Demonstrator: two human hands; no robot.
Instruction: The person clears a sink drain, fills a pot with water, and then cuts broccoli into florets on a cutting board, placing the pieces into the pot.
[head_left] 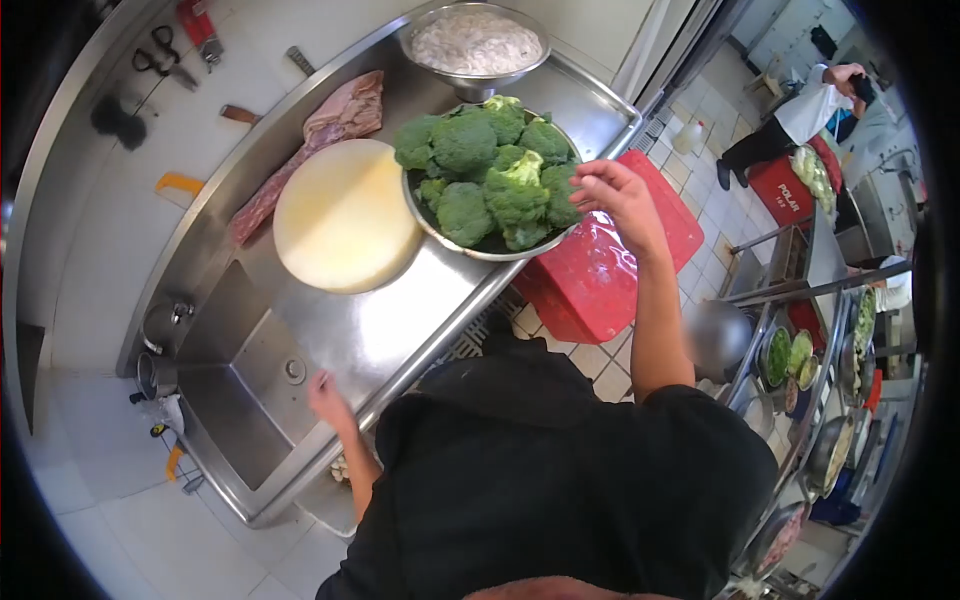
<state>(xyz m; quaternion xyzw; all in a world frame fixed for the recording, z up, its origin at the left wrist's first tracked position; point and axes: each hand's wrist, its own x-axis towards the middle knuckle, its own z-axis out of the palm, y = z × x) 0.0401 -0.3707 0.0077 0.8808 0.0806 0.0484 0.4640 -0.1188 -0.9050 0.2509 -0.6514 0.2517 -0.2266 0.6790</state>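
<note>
My right hand [618, 200] hovers at the right rim of a round metal bowl heaped with broccoli [490, 180]. Its fingers are loosely bent and apart, with nothing visible in them. My left hand [328, 398] hangs over the front edge of the steel sink [270, 370]; its fingers look loosely extended and hold nothing I can see. Left of the bowl lies a thick round white cutting board [345, 220]. A long slab of raw meat [340, 115] rests behind the board.
A metal bowl of pale shredded food [478, 45] stands at the back. Beside the counter is a red cooler [600, 270]. Scissors [163, 60] and knives hang on the wall. A person [800, 115] stands far right, near a counter with several food bowls [830, 455].
</note>
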